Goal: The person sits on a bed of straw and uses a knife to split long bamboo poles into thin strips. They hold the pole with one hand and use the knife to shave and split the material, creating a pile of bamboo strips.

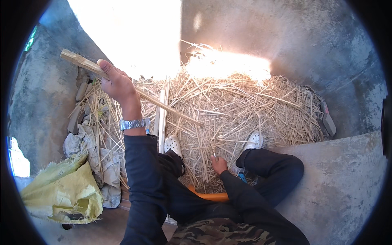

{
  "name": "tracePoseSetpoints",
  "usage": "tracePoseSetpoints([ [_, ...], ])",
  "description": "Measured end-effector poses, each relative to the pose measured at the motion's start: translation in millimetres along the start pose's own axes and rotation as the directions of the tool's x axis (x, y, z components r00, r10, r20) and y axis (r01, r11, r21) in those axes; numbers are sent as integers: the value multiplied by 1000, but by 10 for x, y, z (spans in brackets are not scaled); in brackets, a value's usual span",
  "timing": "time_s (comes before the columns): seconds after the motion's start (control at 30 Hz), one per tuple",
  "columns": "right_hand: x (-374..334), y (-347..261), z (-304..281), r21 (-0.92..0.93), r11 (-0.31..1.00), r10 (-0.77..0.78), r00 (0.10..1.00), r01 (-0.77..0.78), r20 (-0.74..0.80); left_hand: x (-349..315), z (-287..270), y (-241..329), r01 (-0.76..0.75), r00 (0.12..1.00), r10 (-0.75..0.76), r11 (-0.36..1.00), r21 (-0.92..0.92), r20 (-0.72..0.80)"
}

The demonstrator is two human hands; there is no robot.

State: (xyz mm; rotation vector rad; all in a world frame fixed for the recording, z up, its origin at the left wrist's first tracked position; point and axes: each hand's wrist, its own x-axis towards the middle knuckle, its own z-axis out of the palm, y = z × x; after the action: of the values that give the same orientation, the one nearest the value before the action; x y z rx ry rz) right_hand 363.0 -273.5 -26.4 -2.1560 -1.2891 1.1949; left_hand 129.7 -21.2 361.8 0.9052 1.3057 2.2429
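Note:
My left hand (119,85) is raised at the upper left, wrapped round a long pale strip of split wood or bamboo (171,110). The strip slants down to the right, its thicker end beyond my thumb and its thin end over the straw. Low between my knees, my right hand (219,165) is closed. A small pale, shiny tip shows at its fingers; the rest of that thing is hidden. Beneath both hands spreads a heap of straw and thin shavings (228,110).
White clogs (173,143) are on my feet. Flat pale slats (162,116) stand beside the left one. A torn yellow sack (67,190) and a grey cloth (110,179) lie at the left. An orange edge (212,197) shows beneath me. Concrete walls (281,41) rise around, with bright sunlight behind the straw.

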Motion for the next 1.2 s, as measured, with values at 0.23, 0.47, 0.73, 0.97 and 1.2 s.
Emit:
tracePoseSetpoints([
  [0.23,77,-616,-156,355,883,-264,950,307,-166,54,-99,-40,4,1000,-4,1000,-28,22],
  [0.47,-14,266,170,-127,987,106,994,-100,38,-99,48,-4,14,1000,-15,998,65,16],
  [0.73,8,-232,-199,591,750,174,951,-295,255,-59,32,-36,-58,996,58,998,-2,73],
  [0.97,-141,-606,-294,237,898,-290,904,370,-313,-89,38,21,-69,993,69,998,-10,92],
  [1.2,86,162,35,190,962,164,970,-197,177,-72,54,-2,-59,996,55,997,53,71],
])
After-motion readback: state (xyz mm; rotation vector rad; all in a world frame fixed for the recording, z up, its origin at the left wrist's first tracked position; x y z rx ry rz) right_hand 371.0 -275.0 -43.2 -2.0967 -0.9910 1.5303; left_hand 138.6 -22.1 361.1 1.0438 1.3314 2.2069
